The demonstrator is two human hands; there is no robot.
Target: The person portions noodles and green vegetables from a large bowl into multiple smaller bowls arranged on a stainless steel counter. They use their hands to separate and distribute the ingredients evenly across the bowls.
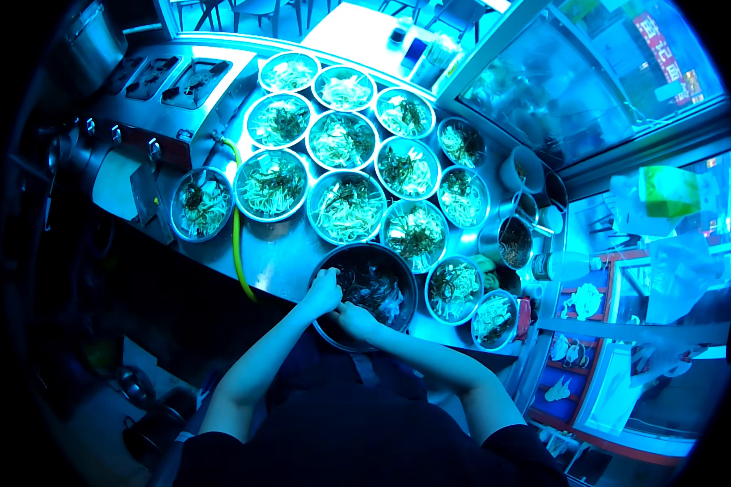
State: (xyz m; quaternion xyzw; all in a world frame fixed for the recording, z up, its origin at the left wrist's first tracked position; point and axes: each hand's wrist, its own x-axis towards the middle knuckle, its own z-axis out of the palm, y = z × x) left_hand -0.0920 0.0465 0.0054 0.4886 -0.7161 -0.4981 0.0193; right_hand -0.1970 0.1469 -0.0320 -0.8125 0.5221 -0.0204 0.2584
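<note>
In front of me a large dark round pot (411, 286) stands at the counter's near edge. Dark shredded strips resembling seaweed (371, 292) and some glossy paler pieces lie in it. My left hand (324, 293) is above the pot's left side with fingers curled. Just below it, my right hand (356, 321) reaches in from the right, its fingertips close to my left hand. Whatever the fingers may hold is hidden. Beyond the pot, several bowls of pale noodles stand close together; a near noodle bowl (348, 207) and others carry dark strips on top.
A yellow hose (237, 243) runs down the steel counter (262, 259) beside a lone noodle bowl (201, 204). Gas burners (195, 82) are at the far left. On the right stand a metal container of dark bits (515, 243) and a lying plastic bottle (566, 266). Windows border the counter.
</note>
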